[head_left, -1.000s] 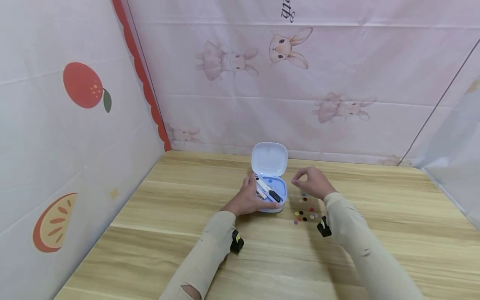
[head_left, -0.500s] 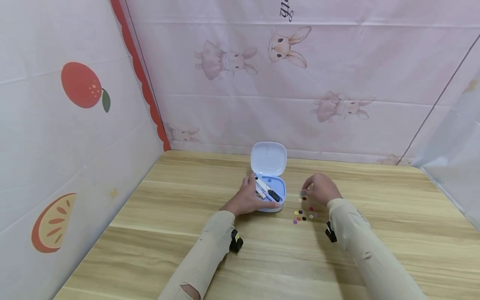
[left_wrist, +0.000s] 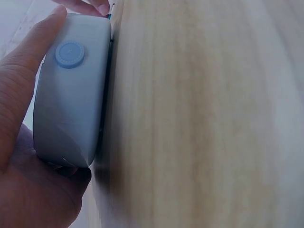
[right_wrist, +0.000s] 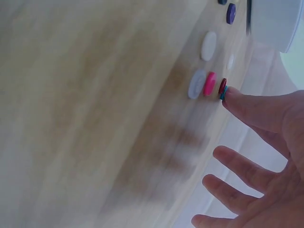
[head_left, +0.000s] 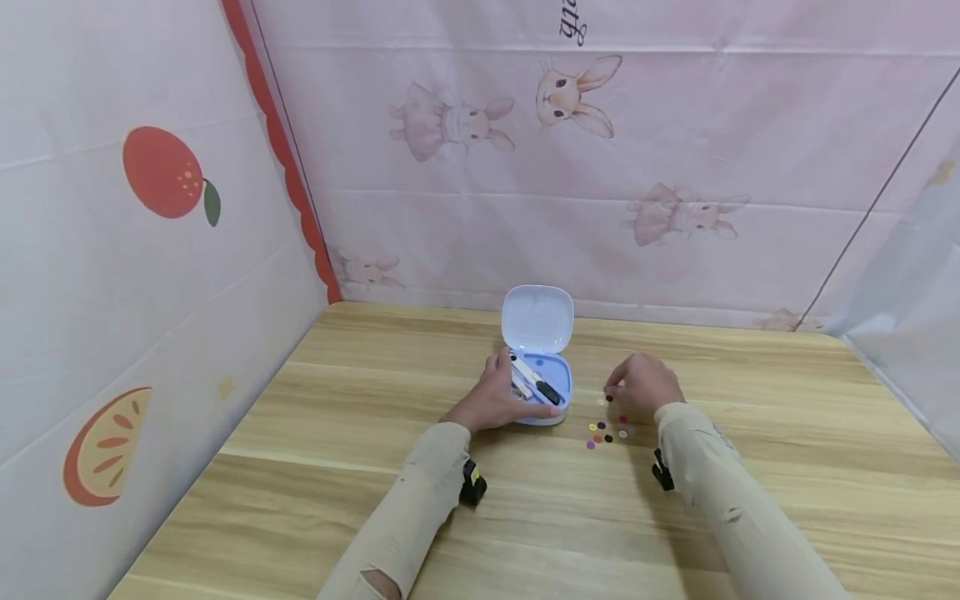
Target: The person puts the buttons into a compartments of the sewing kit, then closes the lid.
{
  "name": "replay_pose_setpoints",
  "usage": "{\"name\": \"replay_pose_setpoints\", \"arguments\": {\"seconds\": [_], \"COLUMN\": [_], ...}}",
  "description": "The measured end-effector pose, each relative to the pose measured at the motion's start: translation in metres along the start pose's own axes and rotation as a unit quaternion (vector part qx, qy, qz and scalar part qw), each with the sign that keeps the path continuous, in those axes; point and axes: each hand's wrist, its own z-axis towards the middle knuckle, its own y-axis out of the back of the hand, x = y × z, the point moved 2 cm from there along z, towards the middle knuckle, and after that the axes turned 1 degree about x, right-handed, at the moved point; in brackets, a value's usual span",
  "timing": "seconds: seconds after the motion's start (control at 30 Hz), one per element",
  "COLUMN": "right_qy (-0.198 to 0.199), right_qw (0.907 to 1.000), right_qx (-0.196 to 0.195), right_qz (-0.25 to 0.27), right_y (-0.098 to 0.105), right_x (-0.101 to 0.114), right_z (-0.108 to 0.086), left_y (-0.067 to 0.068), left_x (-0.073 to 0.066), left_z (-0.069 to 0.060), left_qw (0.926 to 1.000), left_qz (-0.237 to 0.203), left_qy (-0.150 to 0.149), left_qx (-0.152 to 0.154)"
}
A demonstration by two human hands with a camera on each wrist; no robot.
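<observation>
A small box (head_left: 551,419) with its lid (head_left: 537,320) raised stands mid-table, a black-and-white tool (head_left: 546,389) and other items in its blue tray. My left hand (head_left: 497,400) grips the box around its left and front sides; the left wrist view shows thumb and fingers about the pale case (left_wrist: 71,104). Right of the box, my right hand (head_left: 647,385) is at the far end of scattered small buttons. In the right wrist view, a teal button (right_wrist: 223,93) is at the thumb and forefinger tips of my right hand (right_wrist: 266,142), beside a dark red button (right_wrist: 222,86).
Several loose buttons, among them a yellow one (head_left: 593,427), a purple one (head_left: 590,445) and a pink one (right_wrist: 209,84), lie on the wooden table (head_left: 555,525) right of the box. A printed cloth (head_left: 465,250) hangs behind the table.
My right hand has moved right and down from beside the box to the buttons, its fingertips now over the teal one. My left hand has stayed on the box.
</observation>
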Motion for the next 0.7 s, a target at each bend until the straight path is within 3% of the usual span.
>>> {"name": "replay_pose_setpoints", "arguments": {"seconds": [0.7], "right_qy": [-0.034], "right_qw": [0.9992], "right_qx": [-0.018], "right_qz": [0.011], "right_y": [-0.005], "right_x": [-0.0017], "right_z": [0.0007], "left_y": [-0.0008], "left_x": [0.001], "left_z": [0.0022], "left_qw": [0.9999], "left_qz": [0.006], "left_qy": [0.011], "left_qx": [0.001]}}
